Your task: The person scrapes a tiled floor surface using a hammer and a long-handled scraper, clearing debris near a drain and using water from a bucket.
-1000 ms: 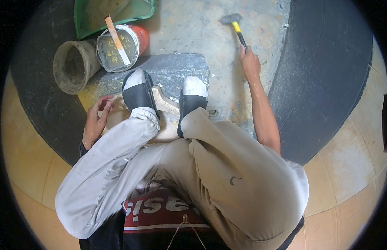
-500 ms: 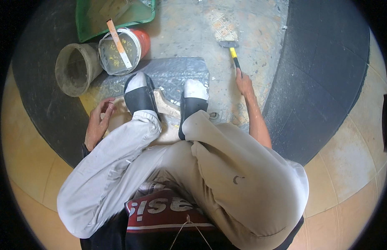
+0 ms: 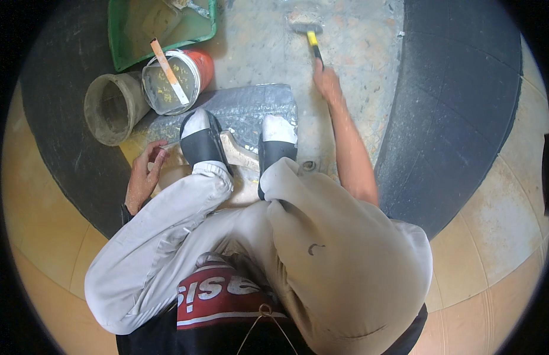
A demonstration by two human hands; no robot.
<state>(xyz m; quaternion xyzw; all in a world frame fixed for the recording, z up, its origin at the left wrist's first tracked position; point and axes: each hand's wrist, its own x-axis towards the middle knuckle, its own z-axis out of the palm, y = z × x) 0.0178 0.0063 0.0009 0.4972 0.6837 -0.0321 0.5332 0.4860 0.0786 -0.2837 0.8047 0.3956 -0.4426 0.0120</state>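
My right hand (image 3: 328, 83) is wrapped round the black end of a short hand tool (image 3: 313, 40) with a yellow and black handle. Its wide, flat grey head lies against the wet, grey-smeared floor (image 3: 351, 59); whether it is a scraper or a brush I cannot tell. Just beyond the head, a lighter patch shows through the grey film. Down beside my left slipper (image 3: 202, 145), my left hand (image 3: 145, 176) hangs with loosely curved fingers, the thumb apart from them, and no tool visible in it. Beneath my feet is a pale beige piece (image 3: 240, 155), mostly hidden by my legs.
To the left stand a grimy round pail (image 3: 128, 100) and a red-and-white bucket (image 3: 199, 66) of grey liquid, a flat stick (image 3: 169, 72) across its rim. Behind them sits a green tray (image 3: 162, 50). A silvery sheet (image 3: 251, 97) lies ahead of my feet; dark flooring (image 3: 446, 112) borders both sides.
My right hand has pushed the tool forward and slightly left, stretching the arm farther out. The lighter patch now shows less. My left hand stays about where it was.
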